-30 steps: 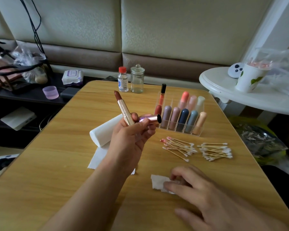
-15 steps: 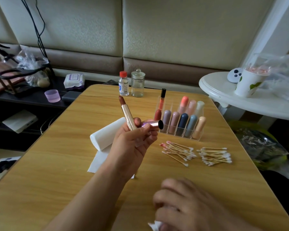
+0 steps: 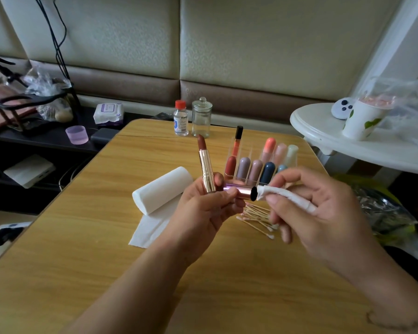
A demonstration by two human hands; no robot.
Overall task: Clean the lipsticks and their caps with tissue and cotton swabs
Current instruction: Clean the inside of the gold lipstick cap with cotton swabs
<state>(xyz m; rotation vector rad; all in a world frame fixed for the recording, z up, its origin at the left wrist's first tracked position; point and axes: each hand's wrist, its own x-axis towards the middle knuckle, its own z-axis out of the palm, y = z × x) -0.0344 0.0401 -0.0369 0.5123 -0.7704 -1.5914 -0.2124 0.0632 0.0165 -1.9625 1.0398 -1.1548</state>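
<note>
My left hand (image 3: 203,208) grips an uncapped lipstick (image 3: 205,165), gold tube upright with its brown-red tip on top, and also its metallic pink cap (image 3: 241,192), which lies sideways with the open end facing right. My right hand (image 3: 323,208) pinches a rolled piece of white tissue (image 3: 282,194), whose tip touches the cap's open mouth. Behind my hands a clear organizer (image 3: 258,165) holds several capped lipsticks in different colours. Cotton swabs (image 3: 256,218) lie on the wooden table (image 3: 82,261) under my hands, partly hidden.
A tissue roll (image 3: 162,189) with a loose sheet lies left of my hands. A small bottle (image 3: 180,118) and a glass jar (image 3: 201,118) stand at the table's far edge. At the right, a white round table (image 3: 328,136) carries a cup. A dark shelf with clutter stands left.
My right hand lifted the tissue piece off the table and brought it up to the cap's open end. My left hand stayed raised with the lipstick and cap.
</note>
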